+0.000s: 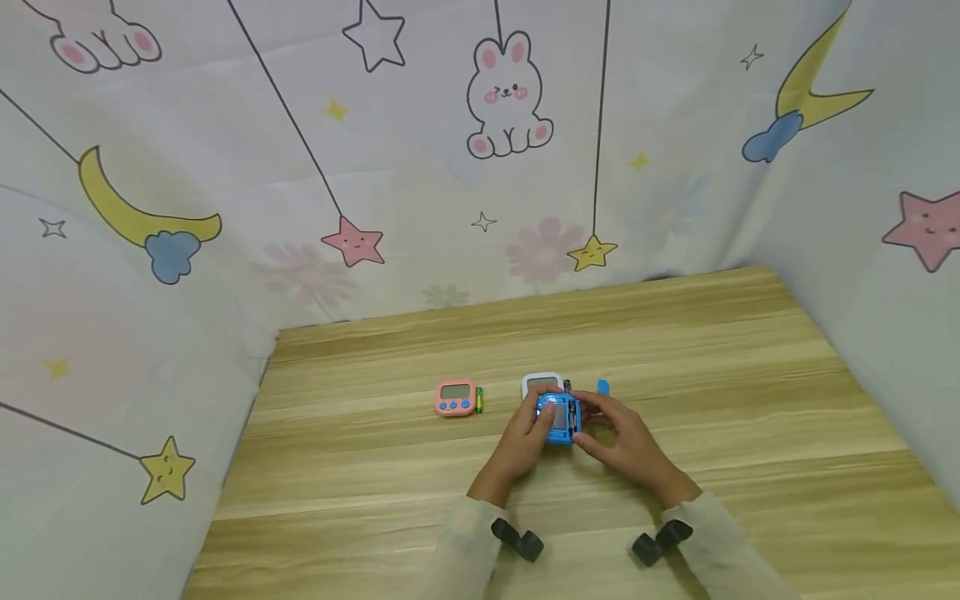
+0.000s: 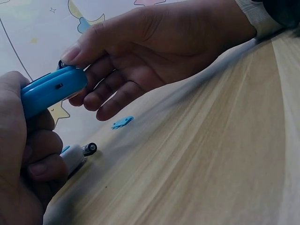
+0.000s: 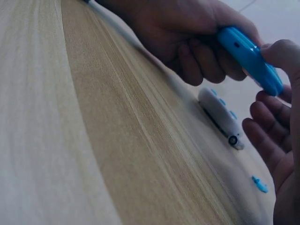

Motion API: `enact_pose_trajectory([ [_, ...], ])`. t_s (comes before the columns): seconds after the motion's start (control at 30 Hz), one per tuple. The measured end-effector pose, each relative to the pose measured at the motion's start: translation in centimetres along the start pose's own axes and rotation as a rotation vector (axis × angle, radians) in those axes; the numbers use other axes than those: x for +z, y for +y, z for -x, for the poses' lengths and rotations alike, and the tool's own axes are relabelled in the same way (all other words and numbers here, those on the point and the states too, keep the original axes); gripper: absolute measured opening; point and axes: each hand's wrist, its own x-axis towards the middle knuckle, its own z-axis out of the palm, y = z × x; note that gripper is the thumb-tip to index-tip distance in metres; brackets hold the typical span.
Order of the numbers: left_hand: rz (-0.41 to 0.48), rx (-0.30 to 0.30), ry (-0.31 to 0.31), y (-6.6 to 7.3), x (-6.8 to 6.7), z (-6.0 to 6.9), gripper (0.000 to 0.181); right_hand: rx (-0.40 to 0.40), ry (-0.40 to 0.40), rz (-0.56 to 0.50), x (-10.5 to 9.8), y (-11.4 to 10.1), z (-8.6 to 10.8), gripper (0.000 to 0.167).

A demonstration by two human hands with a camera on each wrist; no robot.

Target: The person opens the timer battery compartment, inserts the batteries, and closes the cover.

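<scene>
Head view, left hand (image 1: 525, 432) gripping a blue timer (image 1: 559, 418) below the frame's centre, right hand (image 1: 628, 437) pinching its edge, white timer (image 1: 542, 382) partly behind, pink timer (image 1: 455, 398) farther left.

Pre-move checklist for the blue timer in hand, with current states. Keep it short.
1. Left grip holding the blue timer: ok.
2. Right grip at the timer's slot side: ok, thumb and fingers are there.
3. Battery fully seated in the slot: cannot tell, too small and partly covered.
4. Battery polarity: cannot tell, no readable markings.
5. Blue cover fitted: not ok, it lies loose on the table, past the right grip.
6. Pink timer clear of both hands: ok, off to the left with a green battery at its side.
</scene>
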Motion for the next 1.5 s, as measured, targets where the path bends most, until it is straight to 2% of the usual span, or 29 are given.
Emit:
enact_pose_trajectory([
  [0.4,0.039,0.011,-0.056,-0.2,-0.4,-0.2,0.036,0.112,-0.05,-0.074,0.1,0.2,0.0,0.052],
  [0.53,0.05,0.015,-0.05,-0.3,-0.3,-0.1,0.035,0.14,-0.045,-0.11,0.5,1.3,0.3,0.053],
  [0.67,0.066,0.031,-0.056,-0.3,-0.2,-0.2,0.034,0.161,-0.049,-0.223,0.9,3.0,0.9,0.054],
  [0.8,0.061,0.038,-0.064,-0.1,-0.2,-0.2,0.036,0.169,-0.058,-0.359,1.0,3.6,1.1,0.053],
  [0.97,0.046,0.032,-0.069,0.2,-0.3,-0.2,0.037,0.164,-0.061,-0.415,1.1,3.4,0.8,0.05],
  [1.2,0.01,0.036,-0.073,0.2,-0.1,-0.2,0.037,0.211,-0.057,-0.371,1.1,3.2,0.7,0.045],
  [1.4,-0.008,0.026,-0.061,0.2,0.0,0.0,0.036,0.251,-0.023,-0.258,1.4,3.5,0.9,0.045],
  [1.5,-0.011,0.023,-0.047,0.2,0.0,0.1,0.036,0.244,0.005,-0.192,1.5,3.4,1.0,0.044],
])
